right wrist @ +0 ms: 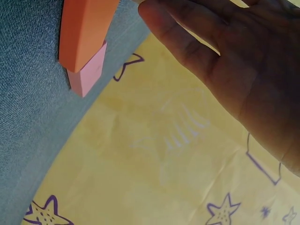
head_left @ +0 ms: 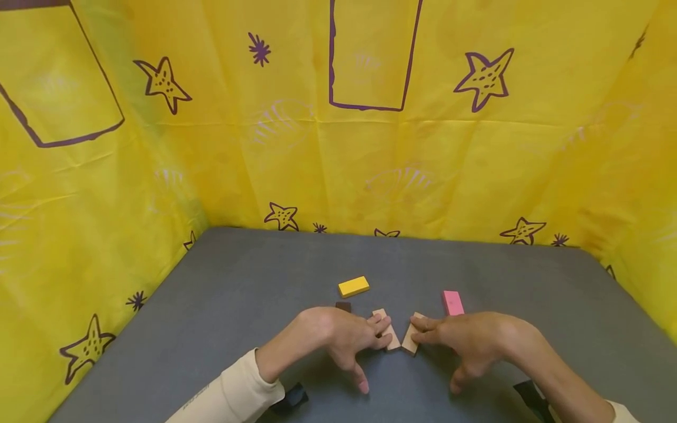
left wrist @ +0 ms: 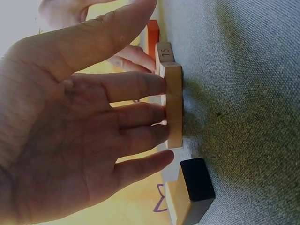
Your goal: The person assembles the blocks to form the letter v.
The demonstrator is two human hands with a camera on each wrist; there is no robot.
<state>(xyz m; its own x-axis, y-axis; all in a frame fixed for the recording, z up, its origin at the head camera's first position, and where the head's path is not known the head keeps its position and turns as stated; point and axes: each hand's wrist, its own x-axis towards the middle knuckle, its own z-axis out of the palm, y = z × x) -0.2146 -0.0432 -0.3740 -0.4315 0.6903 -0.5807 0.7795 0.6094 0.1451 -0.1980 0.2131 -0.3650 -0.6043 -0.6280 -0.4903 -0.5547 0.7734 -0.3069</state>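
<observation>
Two plain wooden blocks lie on the dark grey table in a V, their near ends meeting or almost meeting. My left hand [head_left: 354,338] rests its fingertips on the left wooden block [head_left: 392,339]. In the left wrist view the fingers of the left hand [left wrist: 93,112] are fairly straight against that block [left wrist: 175,105], the thumb held away. My right hand [head_left: 473,341] touches the right wooden block [head_left: 409,341] with its fingertips, thumb apart. That block [left wrist: 165,52] bears dark marks on its end. In the right wrist view, the right hand's [right wrist: 234,61] fingertips are partly cut off.
Behind the left hand lie a yellow block [head_left: 354,286] and a partly hidden black block [head_left: 343,306]. A pink block [head_left: 453,302] is beyond the right hand; an orange block [right wrist: 86,35] stands near it. Yellow patterned cloth [head_left: 370,147] walls the table's back and sides.
</observation>
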